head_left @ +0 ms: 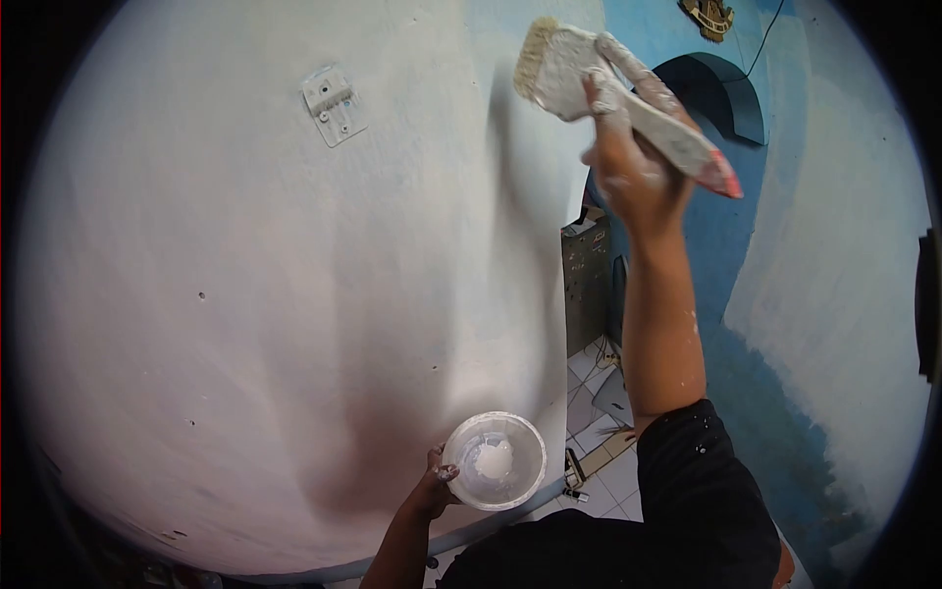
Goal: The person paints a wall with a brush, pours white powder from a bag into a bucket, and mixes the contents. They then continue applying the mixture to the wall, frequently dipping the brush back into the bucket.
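Wide flat paintbrush caked in white paint point(589, 74), up top, centre-right. Bristles at the pale wall's edge, contact unclear; pink-red handle tip pointing down-right. Gripped mid-handle by right hand point(623, 162), fingers wrapped tight, paint-smeared, arm stretched overhead. Prob. light, stiff in the handle, soft at the bristles. Wet coating likely slippery, so best taken at the handle's narrow part, well back from the bristles.

Lower down, clear round plastic tub w/ white paint inside point(496, 459), pinched at its rim by left hand point(437, 486), thumb over the edge, closed on it. Prob. light, thin-walled, a bit flexy; contents apt to slop if tilted.

Behind both: big white-painted wall point(245, 294) w/ small white screwed bracket point(334, 103) near top left, plus a few dark specks. To the right, blue wall point(726, 245) partly covered in white, w/ dark arched niche point(731, 93). Below, white tiled floor point(623, 481) w/ bits of clutter. Black sleeve point(702, 491) at bottom.
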`<action>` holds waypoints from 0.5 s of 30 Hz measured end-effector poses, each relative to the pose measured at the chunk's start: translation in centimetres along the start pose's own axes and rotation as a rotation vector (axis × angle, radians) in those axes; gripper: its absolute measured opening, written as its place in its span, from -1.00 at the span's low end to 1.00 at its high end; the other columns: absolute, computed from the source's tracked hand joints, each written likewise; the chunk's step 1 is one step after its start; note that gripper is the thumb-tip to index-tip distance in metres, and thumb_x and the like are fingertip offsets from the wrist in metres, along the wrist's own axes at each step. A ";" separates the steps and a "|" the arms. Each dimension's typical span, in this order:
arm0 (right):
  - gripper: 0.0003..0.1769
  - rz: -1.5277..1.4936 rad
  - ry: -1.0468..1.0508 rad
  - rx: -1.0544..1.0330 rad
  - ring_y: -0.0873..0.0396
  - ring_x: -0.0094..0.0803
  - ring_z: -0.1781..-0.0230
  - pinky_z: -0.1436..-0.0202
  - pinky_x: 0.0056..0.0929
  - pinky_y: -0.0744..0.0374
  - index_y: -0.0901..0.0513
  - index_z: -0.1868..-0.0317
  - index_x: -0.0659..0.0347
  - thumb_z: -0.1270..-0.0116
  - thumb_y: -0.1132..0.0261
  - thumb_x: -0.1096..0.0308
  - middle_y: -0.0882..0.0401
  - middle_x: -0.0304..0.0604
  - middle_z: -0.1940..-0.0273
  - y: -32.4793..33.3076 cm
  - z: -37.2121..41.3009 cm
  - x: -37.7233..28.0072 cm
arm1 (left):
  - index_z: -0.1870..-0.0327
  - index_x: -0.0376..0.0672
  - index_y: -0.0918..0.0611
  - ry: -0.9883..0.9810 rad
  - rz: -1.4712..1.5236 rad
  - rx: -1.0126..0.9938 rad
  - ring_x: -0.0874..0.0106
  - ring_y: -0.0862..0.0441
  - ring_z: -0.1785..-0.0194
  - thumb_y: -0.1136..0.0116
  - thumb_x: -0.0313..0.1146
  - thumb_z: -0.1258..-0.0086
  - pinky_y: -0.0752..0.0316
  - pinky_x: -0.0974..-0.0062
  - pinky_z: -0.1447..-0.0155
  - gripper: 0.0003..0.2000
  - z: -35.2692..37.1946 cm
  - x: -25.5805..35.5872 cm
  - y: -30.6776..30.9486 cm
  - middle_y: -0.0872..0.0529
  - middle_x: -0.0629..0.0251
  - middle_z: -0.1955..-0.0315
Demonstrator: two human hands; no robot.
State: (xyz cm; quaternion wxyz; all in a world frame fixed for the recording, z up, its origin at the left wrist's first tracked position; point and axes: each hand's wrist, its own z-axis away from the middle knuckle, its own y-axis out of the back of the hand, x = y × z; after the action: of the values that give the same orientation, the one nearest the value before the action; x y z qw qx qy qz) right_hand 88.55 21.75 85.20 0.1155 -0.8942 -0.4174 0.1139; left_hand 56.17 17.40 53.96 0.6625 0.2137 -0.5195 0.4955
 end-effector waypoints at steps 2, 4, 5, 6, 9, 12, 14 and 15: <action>-0.77 0.084 0.027 -0.117 -0.64 -0.25 0.50 0.35 -0.49 -0.56 -0.66 0.21 0.38 -0.10 -0.27 0.46 -0.65 0.08 0.39 -0.9 1.4 1.4 | -0.32 -0.01 0.08 0.011 0.004 -0.009 -0.08 -0.32 -0.24 -0.27 0.03 0.05 -0.45 -0.21 0.00 -0.04 0.1 0.2 0.0 -0.16 -0.06 -0.24; -0.74 0.252 -0.188 -0.440 -0.64 -0.15 0.46 0.31 -0.36 -0.58 -0.66 0.26 0.38 -0.09 -0.29 0.34 -0.65 0.10 0.37 0.3 2.2 -0.3 | -0.35 0.20 0.07 0.001 0.037 -0.029 -0.16 -0.29 -0.27 -0.24 -0.03 -0.02 -0.35 -0.27 -0.06 -0.10 0.3 0.1 0.1 -0.15 -0.05 -0.29; -0.72 0.226 -0.304 -0.520 -0.64 -0.16 0.45 0.30 -0.33 -0.58 -0.66 0.27 0.38 -0.09 -0.30 0.32 -0.65 0.10 0.36 1.7 1.6 -2.2 | -0.35 0.20 0.06 -0.010 0.034 -0.031 -0.15 -0.30 -0.26 -0.24 -0.02 -0.01 -0.36 -0.26 -0.06 -0.11 0.2 0.0 0.2 -0.17 -0.05 -0.29; -0.70 0.195 -0.423 -0.599 -0.65 -0.17 0.44 0.29 -0.30 -0.58 -0.65 0.28 0.38 -0.08 -0.31 0.29 -0.66 0.09 0.36 3.0 1.5 -3.2 | -0.35 0.20 0.05 -0.020 0.030 -0.031 -0.15 -0.31 -0.25 -0.24 -0.01 -0.01 -0.36 -0.26 -0.06 -0.11 0.1 -0.3 0.3 -0.18 -0.05 -0.28; -0.78 0.013 -0.181 -0.221 -0.67 -0.25 0.43 0.34 -0.44 -0.58 -0.65 0.26 0.39 -0.11 -0.28 0.42 -0.68 0.07 0.31 3.1 1.8 -3.9 | -0.34 0.19 0.03 -0.012 0.019 -0.019 -0.12 -0.35 -0.22 -0.23 0.00 0.00 -0.43 -0.19 0.00 -0.13 0.0 -0.1 0.0 -0.22 -0.03 -0.25; -0.82 0.091 0.069 -0.089 -0.66 -0.30 0.48 0.39 -0.55 -0.57 -0.65 0.24 0.37 -0.13 -0.26 0.49 -0.68 0.04 0.37 0.9 2.1 -1.3 | -0.31 -0.01 0.05 -0.009 0.001 -0.006 -0.04 -0.37 -0.20 -0.27 0.05 0.07 -0.52 -0.10 0.04 -0.05 0.4 0.2 -0.1 -0.21 -0.04 -0.21; -0.80 0.267 0.161 -0.170 -0.66 -0.32 0.47 0.39 -0.53 -0.58 -0.65 0.24 0.38 -0.12 -0.27 0.47 -0.67 0.03 0.41 -0.1 3.8 1.4 | -0.29 -0.12 0.06 -0.013 -0.012 -0.012 0.01 -0.38 -0.19 -0.29 0.08 0.12 -0.56 -0.06 0.06 0.00 0.3 0.3 -0.1 -0.20 -0.05 -0.18; -0.78 0.519 -0.057 -0.459 -0.67 -0.33 0.45 0.34 -0.51 -0.59 -0.65 0.24 0.37 -0.09 -0.30 0.43 -0.66 0.02 0.44 -0.2 4.7 1.6 | -0.29 -0.13 0.06 -0.014 -0.012 -0.015 0.02 -0.39 -0.18 -0.29 0.08 0.12 -0.57 -0.04 0.07 0.01 0.2 0.1 0.0 -0.20 -0.05 -0.18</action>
State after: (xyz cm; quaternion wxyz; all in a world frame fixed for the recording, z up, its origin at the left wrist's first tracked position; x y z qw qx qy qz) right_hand 88.02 23.63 80.62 -0.1331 -0.9696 -0.1939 0.0675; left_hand 56.09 17.30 54.14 0.6634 0.2153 -0.5264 0.4862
